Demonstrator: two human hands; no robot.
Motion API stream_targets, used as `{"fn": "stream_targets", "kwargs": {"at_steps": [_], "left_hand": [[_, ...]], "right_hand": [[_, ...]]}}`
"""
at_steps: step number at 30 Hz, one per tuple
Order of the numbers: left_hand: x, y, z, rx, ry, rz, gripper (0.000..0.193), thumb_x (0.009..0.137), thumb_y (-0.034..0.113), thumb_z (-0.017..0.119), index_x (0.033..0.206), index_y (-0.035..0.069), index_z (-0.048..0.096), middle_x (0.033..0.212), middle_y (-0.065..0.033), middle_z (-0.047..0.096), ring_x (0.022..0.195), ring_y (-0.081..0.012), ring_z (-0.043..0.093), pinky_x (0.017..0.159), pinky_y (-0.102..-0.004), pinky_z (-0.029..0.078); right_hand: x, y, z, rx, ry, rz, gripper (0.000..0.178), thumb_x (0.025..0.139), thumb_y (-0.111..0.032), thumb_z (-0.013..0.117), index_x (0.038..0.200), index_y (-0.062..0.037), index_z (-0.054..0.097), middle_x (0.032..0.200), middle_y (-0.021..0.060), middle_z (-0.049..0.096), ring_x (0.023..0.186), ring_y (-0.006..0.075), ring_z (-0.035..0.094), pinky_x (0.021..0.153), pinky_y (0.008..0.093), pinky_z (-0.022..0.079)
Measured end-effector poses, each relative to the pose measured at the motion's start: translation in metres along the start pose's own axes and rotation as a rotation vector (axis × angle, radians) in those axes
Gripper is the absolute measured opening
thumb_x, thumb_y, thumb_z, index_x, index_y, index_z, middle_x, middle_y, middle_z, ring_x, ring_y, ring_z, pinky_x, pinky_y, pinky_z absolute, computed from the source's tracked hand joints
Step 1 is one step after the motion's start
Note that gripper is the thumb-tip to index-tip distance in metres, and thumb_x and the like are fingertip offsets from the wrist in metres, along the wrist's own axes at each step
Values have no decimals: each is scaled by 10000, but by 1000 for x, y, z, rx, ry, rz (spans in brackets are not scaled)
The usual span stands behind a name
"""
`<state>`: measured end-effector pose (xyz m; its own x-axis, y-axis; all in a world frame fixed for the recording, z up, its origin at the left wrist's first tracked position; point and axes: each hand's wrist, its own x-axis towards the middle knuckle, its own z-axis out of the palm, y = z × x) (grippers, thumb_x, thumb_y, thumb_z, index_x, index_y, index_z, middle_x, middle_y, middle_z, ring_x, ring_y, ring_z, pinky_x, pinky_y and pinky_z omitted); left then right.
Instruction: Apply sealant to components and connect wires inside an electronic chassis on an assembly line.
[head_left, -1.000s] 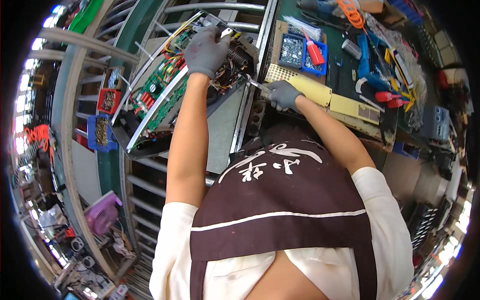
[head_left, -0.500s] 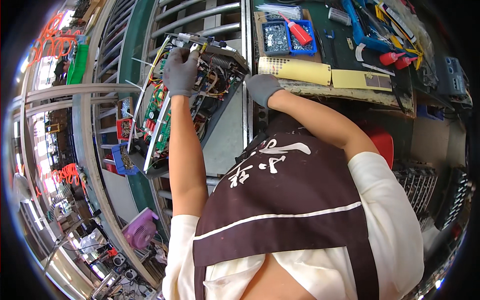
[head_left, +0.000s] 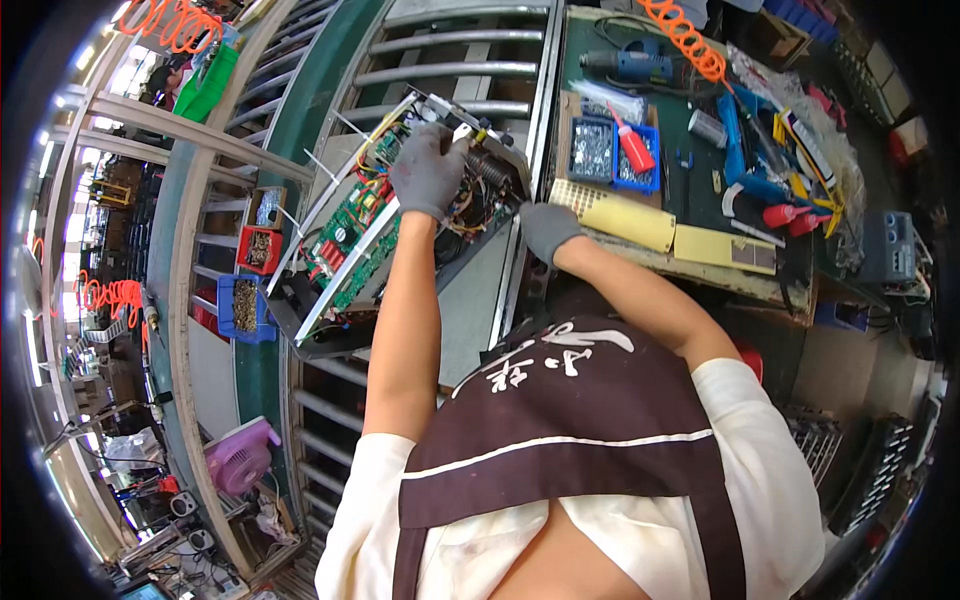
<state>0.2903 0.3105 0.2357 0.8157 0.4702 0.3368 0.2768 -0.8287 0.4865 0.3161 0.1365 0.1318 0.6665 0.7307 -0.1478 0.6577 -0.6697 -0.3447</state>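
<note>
An open grey metal chassis (head_left: 480, 245) lies at a slant on the roller conveyor, with green circuit boards (head_left: 340, 232), bundled wires and a dark coil (head_left: 487, 168) inside. My left hand (head_left: 428, 178), in a grey glove, is over its far end, beside a small white part (head_left: 462, 133). Those fingers are bent down into the chassis, and their tips are hidden. At the chassis's right corner, next to the conveyor's side rail (head_left: 537, 130), is my right hand (head_left: 550, 232), also gloved. Its fingers are curled together; whatever they hold does not show.
On the right, a workbench (head_left: 690, 262) carries blue bins of small hardware (head_left: 590, 150), a red bottle (head_left: 634, 148), yellow sheets (head_left: 625, 220), a heat gun (head_left: 630, 66) and a blue tool tray (head_left: 745, 150). Left of the chassis sit blue (head_left: 245, 308) and red (head_left: 260, 250) bins. An orange coiled hose (head_left: 685, 38) hangs above.
The whole view has swung, so the chassis and bench appear farther right. Both hands stay at the same parts of the chassis, the left one with its fingers bent slightly differently.
</note>
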Motion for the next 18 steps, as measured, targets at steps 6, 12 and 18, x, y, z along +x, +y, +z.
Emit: {"fn": "stream_targets", "kwargs": {"at_steps": [6, 12, 18], "left_hand": [[-3, 0, -7, 21, 1, 50, 262, 765, 279, 654, 881, 47, 614, 952, -132, 628, 882, -312, 590, 770, -362, 463], [-101, -15, 30, 21, 285, 438, 321, 737, 108, 637, 1045, 65, 557, 1009, -188, 530, 931, -394, 502, 840, -536, 377], [-99, -41, 156, -1149, -200, -765, 364, 871, 286, 560, 1125, 29, 519, 917, -80, 606, 771, -192, 584, 655, -315, 485]], "right_hand": [[-5, 22, 9, -81, 13, -32, 195, 802, -78, 498, 981, -11, 539, 819, 202, 644, 767, 351, 651, 667, 437, 516], [8, 23, 38, 242, -147, 12, 554, 754, -282, 586, 1233, -71, 403, 894, 237, 635, 835, 384, 631, 732, 461, 495], [6, 28, 5, 147, -251, 128, 281, 815, -204, 474, 967, 1, 595, 927, 232, 642, 876, 360, 638, 749, 440, 495]]}}
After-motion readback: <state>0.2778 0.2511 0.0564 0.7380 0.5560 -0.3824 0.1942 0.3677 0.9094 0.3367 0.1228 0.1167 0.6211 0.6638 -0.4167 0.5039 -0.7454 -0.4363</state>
